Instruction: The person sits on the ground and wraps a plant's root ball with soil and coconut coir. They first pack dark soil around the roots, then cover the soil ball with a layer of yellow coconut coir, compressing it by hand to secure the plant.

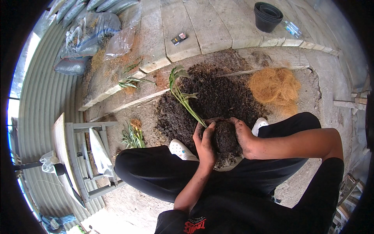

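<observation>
Black heap [218, 89], tan fibre [274, 85] beside it, plant [186, 100] and soil ball [225, 138] held at the heap's near edge.

Plant leans up and left; stems [193, 112] slim, probably bendy but easily creased. Foot hidden by the left hand [206, 145], so can't tell how firmly rooted. Soil ball just right of it: looks damp, loosely bound, likely soft and weighty for its size, apt to crumble if squeezed. Left hand curves round its left side, right hand [244, 139] round its right; spread only as wide as the ball. Best hold: both palms low around the soil, stems merely steadied, never used as a handle. Leaves [178, 74] look tender; avoid pinching.
</observation>
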A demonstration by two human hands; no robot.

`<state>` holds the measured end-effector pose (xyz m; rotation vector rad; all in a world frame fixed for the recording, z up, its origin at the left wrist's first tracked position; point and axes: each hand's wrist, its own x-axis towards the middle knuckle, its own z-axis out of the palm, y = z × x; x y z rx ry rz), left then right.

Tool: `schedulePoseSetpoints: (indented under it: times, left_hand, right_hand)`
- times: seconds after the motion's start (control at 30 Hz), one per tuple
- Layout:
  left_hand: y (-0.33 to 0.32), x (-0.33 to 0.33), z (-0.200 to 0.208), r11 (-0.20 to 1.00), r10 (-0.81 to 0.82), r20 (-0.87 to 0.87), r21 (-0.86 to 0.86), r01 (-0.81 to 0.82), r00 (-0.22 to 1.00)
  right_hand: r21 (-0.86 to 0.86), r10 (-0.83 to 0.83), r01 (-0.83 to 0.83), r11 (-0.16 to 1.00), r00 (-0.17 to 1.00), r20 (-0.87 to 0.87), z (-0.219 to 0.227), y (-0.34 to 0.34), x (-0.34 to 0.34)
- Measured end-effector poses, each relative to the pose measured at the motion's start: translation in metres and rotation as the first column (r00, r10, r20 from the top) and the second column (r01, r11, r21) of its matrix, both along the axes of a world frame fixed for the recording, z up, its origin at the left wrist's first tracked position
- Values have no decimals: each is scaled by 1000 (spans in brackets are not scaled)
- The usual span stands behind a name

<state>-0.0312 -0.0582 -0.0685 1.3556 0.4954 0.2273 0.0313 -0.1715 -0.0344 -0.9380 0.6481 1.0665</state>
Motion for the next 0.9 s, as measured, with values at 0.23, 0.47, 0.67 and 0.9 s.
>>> schedulePoseSetpoints:
  times: [0.23, 0.47, 0.67, 0.9]
  left_hand:
    - [0, -1, 3, 999, -43, 13, -14, 44, 999]
    - [1, -5, -6, 985, -89, 29, 151, 83, 996]
    - [0, 0, 0, 958, -4, -12, -285, 1, 1000]
    - [2, 9, 23, 964, -80, 36, -251, 87, 996]
  right_hand:
    - [15, 3, -2, 1000, 999, -32, 0, -2, -1]
    - [-22, -11, 12, 1000, 1000, 23, 6, -2, -5]
    - [-23, 4, -4, 1000, 1000, -25, 2, -4, -4]
    - [29, -37, 35, 999, 997, 69, -6, -5, -6]
